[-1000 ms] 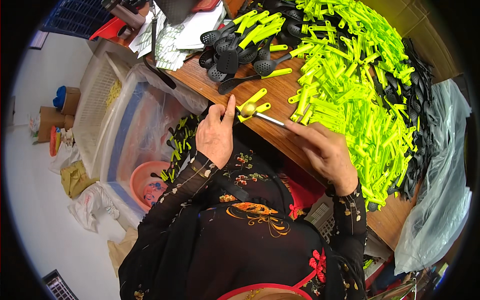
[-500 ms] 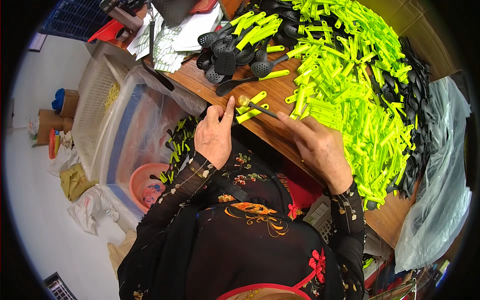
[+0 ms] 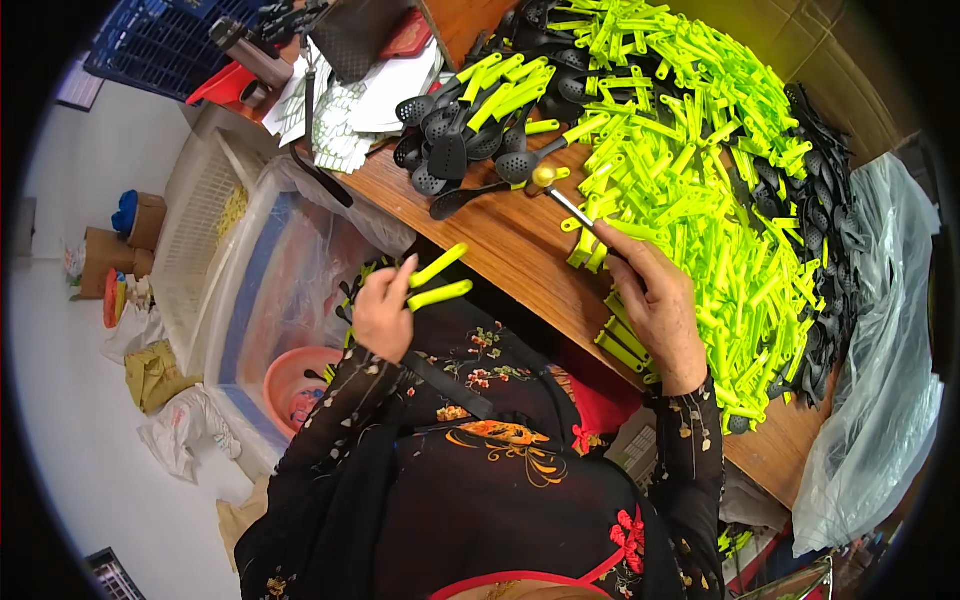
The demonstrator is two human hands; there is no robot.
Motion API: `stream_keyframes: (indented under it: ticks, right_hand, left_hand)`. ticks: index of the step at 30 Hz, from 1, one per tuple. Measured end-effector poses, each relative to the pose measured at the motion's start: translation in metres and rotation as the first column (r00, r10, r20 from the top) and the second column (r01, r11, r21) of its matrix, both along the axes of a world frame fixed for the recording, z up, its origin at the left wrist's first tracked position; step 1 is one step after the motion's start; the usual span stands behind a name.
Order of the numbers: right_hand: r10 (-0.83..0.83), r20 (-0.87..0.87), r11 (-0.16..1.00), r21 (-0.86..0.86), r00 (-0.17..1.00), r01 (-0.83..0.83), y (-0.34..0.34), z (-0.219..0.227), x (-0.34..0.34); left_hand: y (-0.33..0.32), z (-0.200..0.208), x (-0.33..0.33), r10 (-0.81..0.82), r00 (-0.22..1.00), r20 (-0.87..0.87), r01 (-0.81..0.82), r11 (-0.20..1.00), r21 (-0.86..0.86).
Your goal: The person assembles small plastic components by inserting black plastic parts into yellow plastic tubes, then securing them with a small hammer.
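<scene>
My left hand (image 3: pixel 383 315) is closed on two lime-green utensil handles (image 3: pixel 440 294), off the table's front edge; what they join to is hidden by the hand. My right hand (image 3: pixel 655 300) grips a small hammer (image 3: pixel 572 210) with a thin metal shaft and a rounded yellowish head, raised over the table. Close to the hammer head lie several black kitchen utensils with green handles: a slotted spoon (image 3: pixel 517 166), a slotted turner (image 3: pixel 447 157) and a solid spoon (image 3: pixel 452 205). To the right of my right hand spreads a big heap of loose green handles (image 3: pixel 720 230).
The wooden table (image 3: pixel 500 240) slants across the view. Black utensil heads (image 3: pixel 825 200) edge the heap at right, by a clear plastic sheet (image 3: pixel 870 350). At left stand a plastic-lined bin (image 3: pixel 245 290) and a pink basin (image 3: pixel 285 375). Papers (image 3: pixel 385 95) lie at the back.
My left hand has drawn the two green handles off the table edge, down and left. The hammer in my right hand has lifted away from them, up and right.
</scene>
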State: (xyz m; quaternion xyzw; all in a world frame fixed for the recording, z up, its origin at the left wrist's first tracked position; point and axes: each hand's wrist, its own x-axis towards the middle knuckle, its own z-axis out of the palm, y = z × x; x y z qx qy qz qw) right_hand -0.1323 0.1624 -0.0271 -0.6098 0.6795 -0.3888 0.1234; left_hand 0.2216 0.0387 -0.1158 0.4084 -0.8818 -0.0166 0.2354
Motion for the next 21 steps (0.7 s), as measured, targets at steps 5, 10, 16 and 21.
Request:
stream_keyframes:
  ticks: [5, 10, 16, 21]
  right_hand:
    - [-0.064, 0.153, 0.993, -0.085, 0.986, 0.078, 0.001, 0.006, -0.008]
    - [-0.086, 0.201, 0.986, -0.121, 0.976, 0.112, 0.003, 0.001, -0.017]
    - [-0.151, 0.315, 0.977, -0.096, 0.937, 0.19, 0.004, -0.001, -0.023]
    - [-0.15, 0.288, 0.98, -0.079, 0.946, 0.18, 0.004, 0.001, -0.02]
  left_hand:
    - [-0.01, -0.097, 0.137, 0.298, 0.849, 0.437, -0.439, 0.858, 0.267]
    - [-0.017, -0.113, 0.13, 0.372, 0.624, 0.687, -0.67, 0.708, 0.225]
    - [-0.046, 0.075, -0.043, -0.002, 0.93, -0.368, 0.073, 0.981, 0.18]
    - [-0.069, 0.112, -0.165, -0.494, 0.854, -0.163, 0.492, 0.869, -0.056]
